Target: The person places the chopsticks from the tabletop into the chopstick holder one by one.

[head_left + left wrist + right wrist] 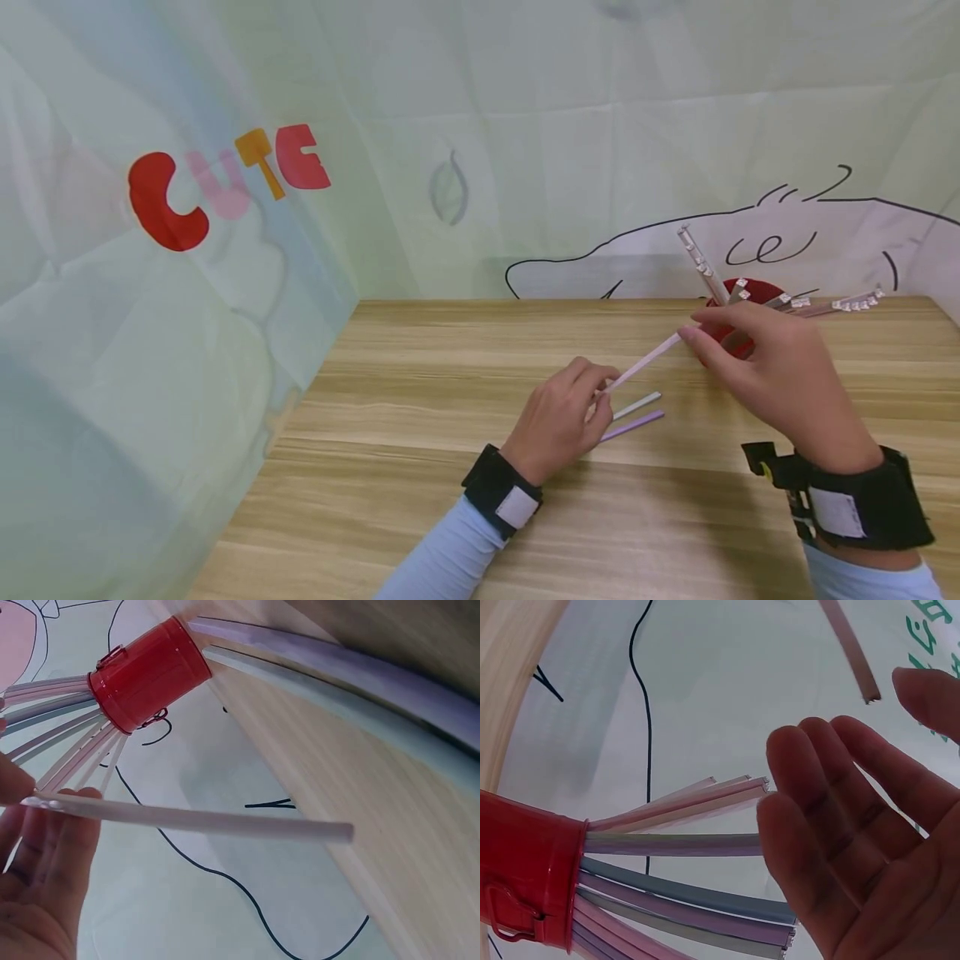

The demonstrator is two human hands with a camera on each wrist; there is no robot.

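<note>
In the left wrist view my left hand (pixel 45 855) pinches one end of a slim pale pink stick (pixel 210 821) between thumb and fingers. The head view shows that stick (pixel 648 360) slanting up from my left hand (pixel 558 417) towards my right hand (pixel 780 375). My right hand's fingers (pixel 810 757) are loosely bent. The right wrist view has a gap between them and the end of a stick (pixel 855 660). Behind this hand stands a small red bucket (pixel 154 675), holding several coloured sticks (pixel 682 892); in the head view it is mostly hidden.
Beside my left hand a pale blue-green stick (pixel 637 406) and a purple stick (pixel 633 425) lie on the wooden table (pixel 420 367). A printed cloth (pixel 480 150) hangs at the back and left edges of the table.
</note>
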